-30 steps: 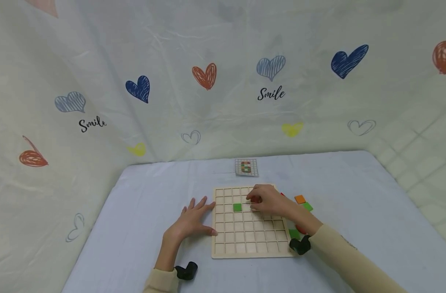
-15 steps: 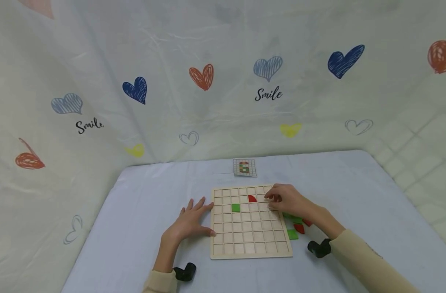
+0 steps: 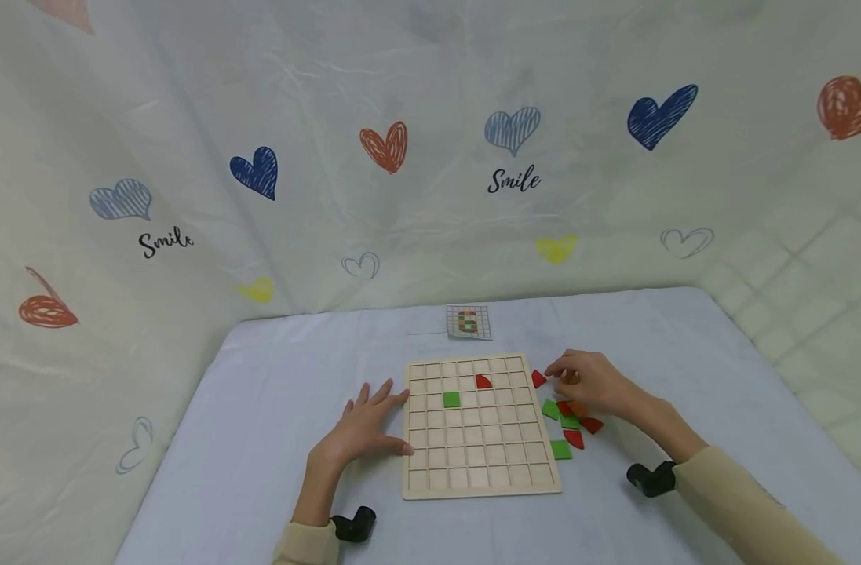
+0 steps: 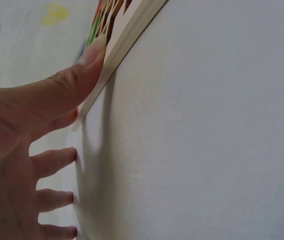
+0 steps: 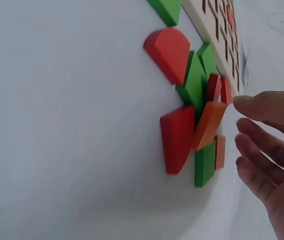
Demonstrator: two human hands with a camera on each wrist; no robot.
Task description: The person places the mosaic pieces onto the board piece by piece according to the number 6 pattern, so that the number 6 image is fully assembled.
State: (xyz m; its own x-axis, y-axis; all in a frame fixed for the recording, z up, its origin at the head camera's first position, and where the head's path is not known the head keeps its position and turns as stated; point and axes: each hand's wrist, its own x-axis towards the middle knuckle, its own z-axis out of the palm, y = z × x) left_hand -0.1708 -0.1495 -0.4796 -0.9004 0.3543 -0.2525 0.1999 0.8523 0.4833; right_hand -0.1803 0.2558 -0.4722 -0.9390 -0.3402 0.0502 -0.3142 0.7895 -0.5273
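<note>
A wooden grid board [image 3: 481, 494] lies on the white cloth. One green square tile [image 3: 451, 400] and one red quarter-circle tile [image 3: 483, 382] sit in its cells. My left hand [image 3: 363, 428] spreads its fingers at the board's left side; in the left wrist view the thumb [image 4: 84, 65] rests against the board's edge. Over the loose tiles on the right is my right hand [image 3: 592, 382], fingers loosely bent with nothing visible between them. Its fingertips are close to a red tile [image 3: 538, 379]. The right wrist view shows an orange tile [image 5: 209, 126] and a red tile [image 5: 176, 140] near that hand.
Several green, red and orange tiles lie loose along the board's right edge, among them a green square [image 3: 560, 450]. Behind the board is a small card [image 3: 468, 322] printed with a coloured grid pattern. A curtain [image 3: 430, 196] with printed hearts hangs behind the table.
My right hand has let go of the red quarter-circle tile on the board and moved right to the loose tiles. The left hand stays at the board's edge.
</note>
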